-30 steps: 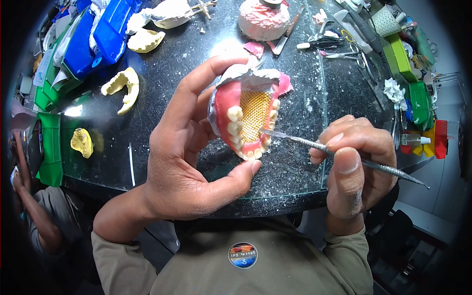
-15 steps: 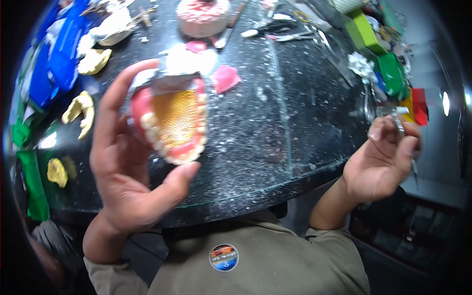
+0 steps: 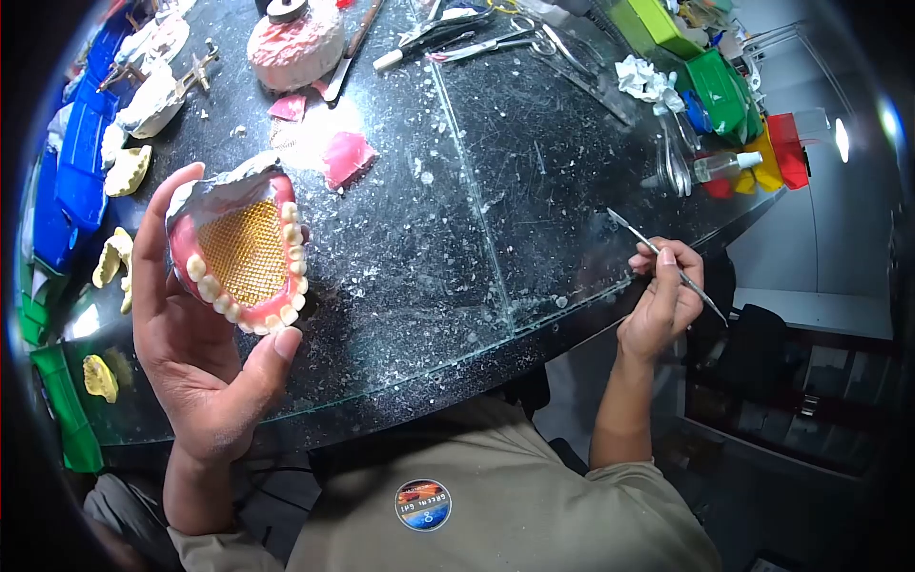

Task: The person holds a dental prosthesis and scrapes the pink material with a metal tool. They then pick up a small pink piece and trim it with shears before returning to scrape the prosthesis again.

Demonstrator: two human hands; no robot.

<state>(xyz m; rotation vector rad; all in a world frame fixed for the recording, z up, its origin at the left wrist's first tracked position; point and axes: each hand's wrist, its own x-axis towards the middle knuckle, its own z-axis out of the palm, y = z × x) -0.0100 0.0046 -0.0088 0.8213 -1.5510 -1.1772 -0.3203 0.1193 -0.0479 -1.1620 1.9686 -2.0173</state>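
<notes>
My left hand (image 3: 195, 367) grips a denture on a plaster cast (image 3: 250, 250) by its edges, thumb at the front teeth and fingers behind the left side. The denture has pink wax gums, cream teeth and a gold mesh across the palate, with silvery foil-like material along the back rim. Between the thumb and fingers of my right hand (image 3: 664, 296) is a slim metal wax carver (image 3: 691, 283), its blade tip pointing up and left over the table's edge. The carver is well apart from the denture. Pink wax pieces (image 3: 347, 158) lie just beyond the denture.
White crumbs cover the dark glass-topped table (image 3: 410, 248). A round pink-stained block (image 3: 295, 48), a knife (image 3: 353, 52) and scissors (image 3: 491, 45) lie at the back. Yellowish casts (image 3: 100, 378) and blue bins (image 3: 81, 162) line the left. A small bottle (image 3: 724, 166) lies at right.
The view has shifted. My right hand has turned and come inward, so the carver now points toward the table. My left hand still holds the denture, which appears lower and further left.
</notes>
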